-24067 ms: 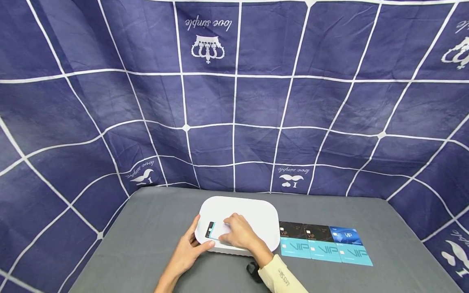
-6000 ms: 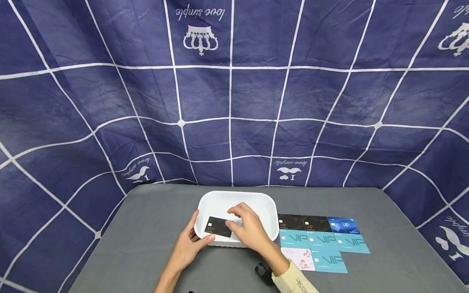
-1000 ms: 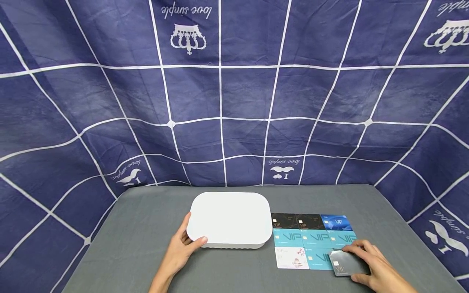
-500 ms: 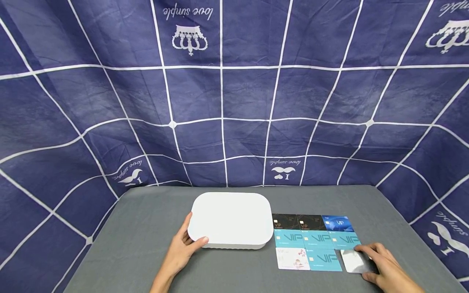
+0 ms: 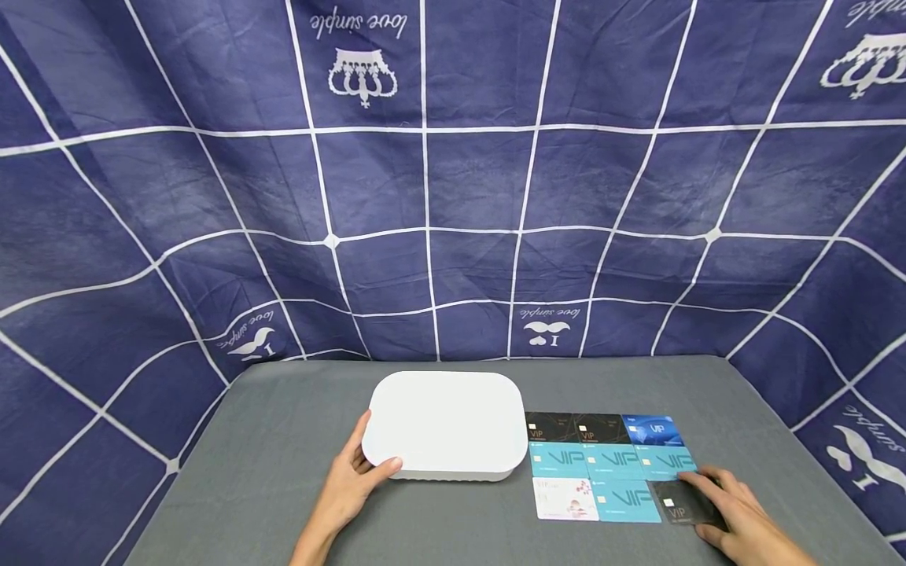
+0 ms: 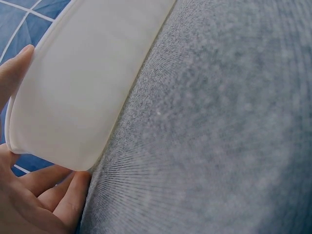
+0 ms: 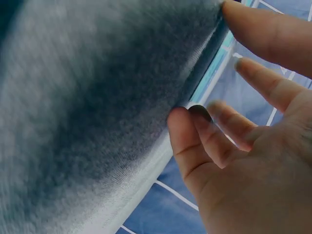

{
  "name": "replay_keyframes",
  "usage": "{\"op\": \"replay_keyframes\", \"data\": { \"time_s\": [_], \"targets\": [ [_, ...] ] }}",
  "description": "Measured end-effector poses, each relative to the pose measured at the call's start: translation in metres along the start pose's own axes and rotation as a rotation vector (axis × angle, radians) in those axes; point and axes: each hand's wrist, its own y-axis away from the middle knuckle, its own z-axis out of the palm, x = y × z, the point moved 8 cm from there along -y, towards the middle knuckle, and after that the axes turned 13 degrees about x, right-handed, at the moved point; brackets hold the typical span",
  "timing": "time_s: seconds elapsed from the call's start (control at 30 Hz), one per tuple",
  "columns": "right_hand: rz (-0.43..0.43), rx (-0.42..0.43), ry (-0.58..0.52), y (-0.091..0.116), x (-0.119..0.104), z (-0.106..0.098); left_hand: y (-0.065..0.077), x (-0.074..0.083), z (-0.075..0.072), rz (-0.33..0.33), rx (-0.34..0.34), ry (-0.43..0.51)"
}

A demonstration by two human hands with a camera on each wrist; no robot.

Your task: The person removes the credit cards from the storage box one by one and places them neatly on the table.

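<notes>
My left hand (image 5: 345, 479) holds the near left corner of the white plastic basin (image 5: 444, 424). The thumb lies on its front rim, while the fingers reach round its left end; the left wrist view shows the fingertips low against the side wall (image 6: 73, 83). On the right, my right hand (image 5: 739, 515) pinches a black VIP card (image 5: 679, 501) at its far and near edges. That card lies at the right end of the lowest row, beside a teal VIP card (image 5: 626, 501). My hand covers its right end.
Left of that teal card lies a pinkish-white card (image 5: 565, 499). Behind are a row of teal cards (image 5: 612, 460) and a back row of two black cards (image 5: 552, 427) and a blue one (image 5: 651, 430). A blue checked cloth (image 5: 453, 189) hangs behind the grey table (image 5: 283, 409).
The pinkish card and its teal neighbour have joined the layout, and the black card has left the basin. Over the last second my right hand brought that card down into the lowest row.
</notes>
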Motion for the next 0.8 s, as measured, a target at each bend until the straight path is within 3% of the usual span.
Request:
{"op": "replay_keyframes", "data": {
  "time_s": [0.33,0.57,0.8],
  "targets": [
    [-0.020,0.045,-0.014,0.0025,-0.0009,0.0016,-0.0004,0.0007,-0.0001,0.014,-0.004,0.017],
    [0.060,-0.031,-0.003,0.0009,0.0027,0.0089,0.0002,-0.0007,0.0002,0.013,-0.004,0.005],
    [0.067,-0.007,-0.020,0.0012,0.0003,0.0062,-0.0001,-0.0008,0.0002,0.014,0.002,0.009]
  ]
}}
